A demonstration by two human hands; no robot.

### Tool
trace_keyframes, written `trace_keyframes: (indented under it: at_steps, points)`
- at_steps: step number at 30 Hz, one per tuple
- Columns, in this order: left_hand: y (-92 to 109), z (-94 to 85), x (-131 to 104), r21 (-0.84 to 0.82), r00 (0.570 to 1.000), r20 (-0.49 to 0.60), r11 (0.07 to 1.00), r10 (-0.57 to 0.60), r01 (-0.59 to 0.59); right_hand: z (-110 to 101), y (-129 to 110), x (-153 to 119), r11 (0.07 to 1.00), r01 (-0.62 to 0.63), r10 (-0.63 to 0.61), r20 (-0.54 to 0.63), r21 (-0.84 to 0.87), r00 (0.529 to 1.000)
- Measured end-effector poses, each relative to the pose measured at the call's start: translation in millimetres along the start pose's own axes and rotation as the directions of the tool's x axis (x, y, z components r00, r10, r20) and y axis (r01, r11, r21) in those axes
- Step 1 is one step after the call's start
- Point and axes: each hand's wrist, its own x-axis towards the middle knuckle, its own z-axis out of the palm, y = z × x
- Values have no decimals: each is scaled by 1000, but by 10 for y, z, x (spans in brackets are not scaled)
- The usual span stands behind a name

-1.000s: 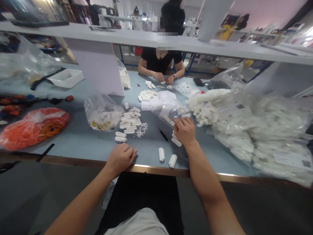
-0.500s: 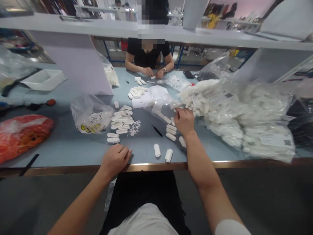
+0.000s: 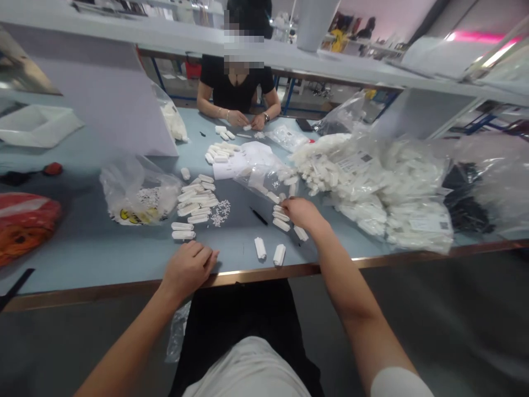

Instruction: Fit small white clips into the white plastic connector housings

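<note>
My left hand [image 3: 192,267] rests at the table's front edge, fingers curled together, with nothing showing in them. Just beyond it lie several white wrapped bundles [image 3: 182,235] beside a scatter of tiny white pieces [image 3: 221,213]. My right hand [image 3: 302,213] reaches in at the right, its bent fingers at a group of white bundles [image 3: 281,225]; what the fingertips hold, if anything, is hidden. Two more bundles, one of them upright-pointing [image 3: 260,248], lie near the front edge. A black pen [image 3: 259,215] is between the groups.
Large clear bags of white items [image 3: 417,187] fill the right side. A clear bag [image 3: 138,193] and a red bag [image 3: 27,226] are at the left. Opposite, a person's hands [image 3: 248,119] work beyond some paper [image 3: 243,157]. A shelf [image 3: 182,41] crosses above.
The view has shifted, so the table contents appear further left. My right hand has come from the bags' edge back to the bundles near the middle. My left hand stays at the front edge.
</note>
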Motion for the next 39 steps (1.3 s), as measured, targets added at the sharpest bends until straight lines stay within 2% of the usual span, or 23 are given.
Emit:
trace_keyframes:
  at_steps: [6, 9, 12, 13, 15, 16, 18, 20, 21, 23, 25, 27, 29, 32, 34, 37, 38, 39]
  points:
    - [-25, -43, 45, -63, 1000, -17, 998, 26, -27, -36, -60, 58, 998, -38, 41, 62, -45, 997]
    - [-55, -91, 125, -125, 1000, 11, 992, 9, -7, -97, -107, 33, 996, -74, 75, 26, -53, 997]
    - [-109, -153, 327, -317, 993, 98, 944, -64, 92, -198, -211, 18, 995, -92, 91, -49, -28, 995]
    - [-134, -167, 426, -395, 982, 143, 903, -121, 168, -237, -267, 30, 997, -77, 78, -79, 18, 994]
    - [-193, -166, 654, -505, 934, 263, 790, -242, 347, -309, -410, 91, 955, 51, -13, -129, 293, 992]
    - [-226, -147, 771, -556, 904, 301, 714, -305, 426, -337, -491, 139, 902, 120, -69, -137, 414, 988]
    - [-297, -74, 972, -686, 854, 387, 510, -348, 519, -368, -656, 252, 810, 209, -138, -168, 547, 976]
    - [-369, 32, 1092, -773, 811, 470, 280, -348, 568, -356, -797, 361, 760, 298, -201, -228, 577, 953]
    - [-402, 89, 1115, -790, 806, 486, 225, -340, 571, -332, -851, 405, 745, 350, -228, -275, 569, 934]
    - [-454, 198, 1092, -811, 803, 472, 178, -364, 558, -247, -920, 458, 714, 460, -285, -380, 528, 880]
    - [-480, 282, 1013, -813, 788, 458, 164, -412, 558, -127, -950, 465, 680, 549, -332, -463, 486, 822]
    - [-482, 331, 927, -811, 768, 462, 139, -443, 568, 3, -957, 441, 660, 586, -349, -498, 470, 794]
    - [-472, 346, 867, -811, 754, 477, 106, -452, 576, 110, -956, 407, 658, 580, -328, -510, 481, 795]
    - [-460, 324, 837, -810, 756, 498, 83, -425, 580, 177, -947, 370, 655, 529, -262, -495, 539, 829]
    - [-464, 296, 836, -810, 779, 473, 145, -411, 568, 159, -937, 359, 643, 483, -243, -440, 594, 864]
    - [-490, 255, 838, -784, 843, 395, 345, -365, 517, 110, -932, 355, 591, 424, -254, -341, 686, 905]
    - [-502, 245, 840, -766, 851, 381, 392, -361, 510, 103, -936, 359, 569, 401, -236, -325, 718, 916]
    - [-514, 235, 844, -751, 840, 375, 404, -392, 523, 105, -943, 364, 554, 374, -196, -321, 743, 927]
